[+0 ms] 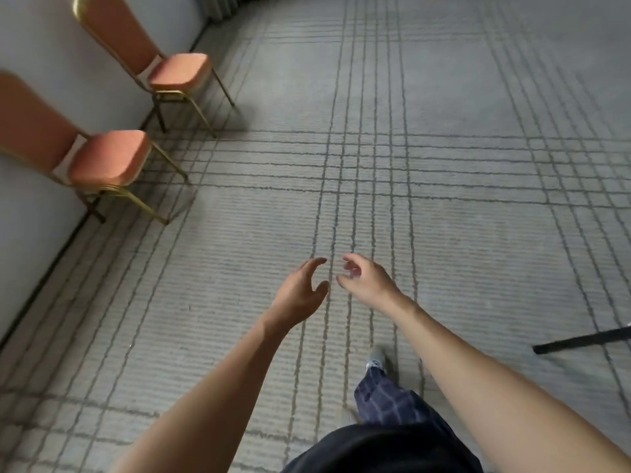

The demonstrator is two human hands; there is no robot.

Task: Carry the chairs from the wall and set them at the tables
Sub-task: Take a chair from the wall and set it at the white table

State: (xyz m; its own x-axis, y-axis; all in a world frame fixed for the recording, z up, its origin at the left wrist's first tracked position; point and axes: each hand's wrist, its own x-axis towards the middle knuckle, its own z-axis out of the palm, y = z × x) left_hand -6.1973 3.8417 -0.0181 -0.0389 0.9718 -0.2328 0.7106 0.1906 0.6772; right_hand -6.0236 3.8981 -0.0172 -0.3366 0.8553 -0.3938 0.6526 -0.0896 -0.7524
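Note:
Two chairs with salmon-orange cushions and gold metal frames stand with their backs to the white wall on the left. The nearer chair (102, 158) is at the left edge; the farther chair (174, 71) is higher up. My left hand (300, 291) and my right hand (367, 278) are stretched out side by side over the carpet in the middle, fingers spread and curled, holding nothing. Both hands are well to the right of the chairs and touch neither.
Grey carpet (444, 165) with a dark grid of lines covers the floor. A black leg of some stand (580, 339) pokes in at the right edge. My own leg in checked trousers and a shoe (375, 360) is below the hands.

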